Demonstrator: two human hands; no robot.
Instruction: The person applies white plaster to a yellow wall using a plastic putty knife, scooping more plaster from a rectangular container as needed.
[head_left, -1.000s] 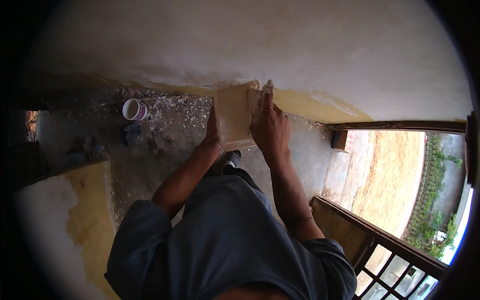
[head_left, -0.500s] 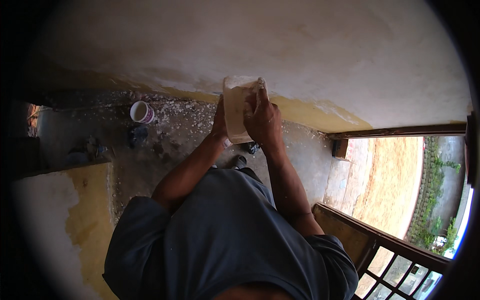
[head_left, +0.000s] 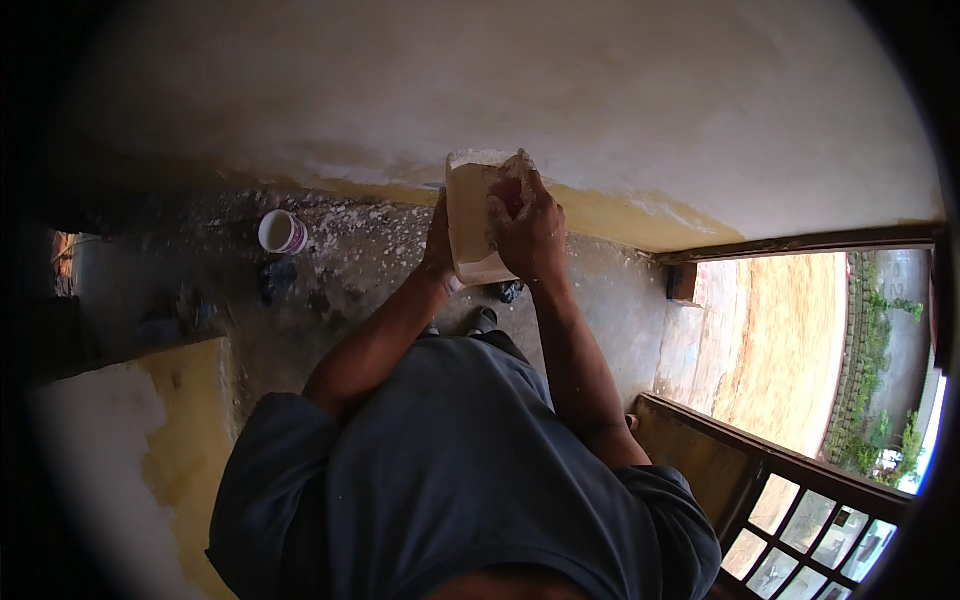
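A whitish, rectangular plastic container (head_left: 470, 225), smeared along its rim, is held up in front of my chest, close to the wall. My left hand (head_left: 438, 240) grips it along its left side, fingers mostly hidden behind it. Over the right side of the container is my right hand (head_left: 535, 235), its fingers curled and its thumb reaching inward. A dark reddish patch shows between thumb and fingers; whether it is a held thing or the fingers themselves I cannot make out. Pale residue marks the container's upper right corner beside those fingers.
A pale wall (head_left: 600, 100) with a yellow lower band rises ahead. On the spattered floor (head_left: 370, 235) at left stand a white bucket (head_left: 283, 232) and a dark bundle (head_left: 276, 278). A half-painted low wall (head_left: 185, 400) is lower left; a wood-framed opening and a window grille (head_left: 810, 525) are right.
My right hand's fingers have curled and opened a gap from the thumb, near the container's right rim. The container stays nearly in place; the view has turned slightly.
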